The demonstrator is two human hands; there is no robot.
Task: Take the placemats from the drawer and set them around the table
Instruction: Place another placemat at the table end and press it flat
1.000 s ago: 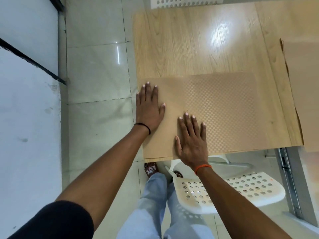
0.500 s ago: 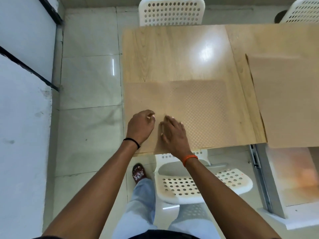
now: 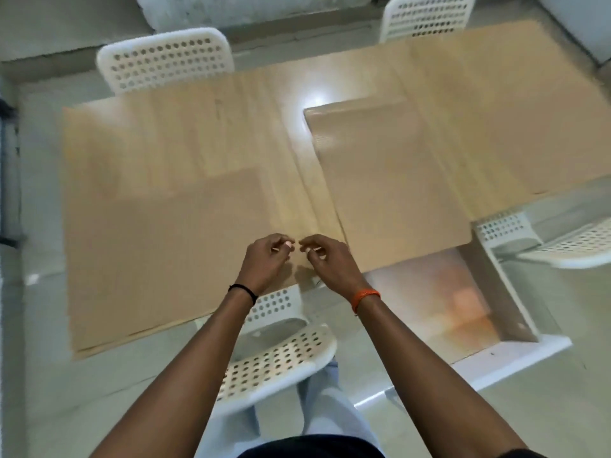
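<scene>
A tan placemat (image 3: 158,246) lies flat at the near left of the light wood table (image 3: 205,127). A second tan placemat (image 3: 390,186) lies to the right, its near end reaching past the table edge above the open white drawer (image 3: 529,350). My left hand (image 3: 264,262) and my right hand (image 3: 330,262) hover close together over the table's near edge, between the two mats. The fingers of both hands are curled in and nothing shows in either. The image is blurred by motion.
A white perforated chair (image 3: 274,358) stands tucked in front of me, under my arms. Two more chairs (image 3: 165,61) (image 3: 426,18) stand at the far side and another (image 3: 562,239) at the right. A pale tiled floor surrounds the table.
Both hands lifted off the left placemat, moved right and curled their fingers. The view swung right and up, showing more of the table, the second mat and the drawer.
</scene>
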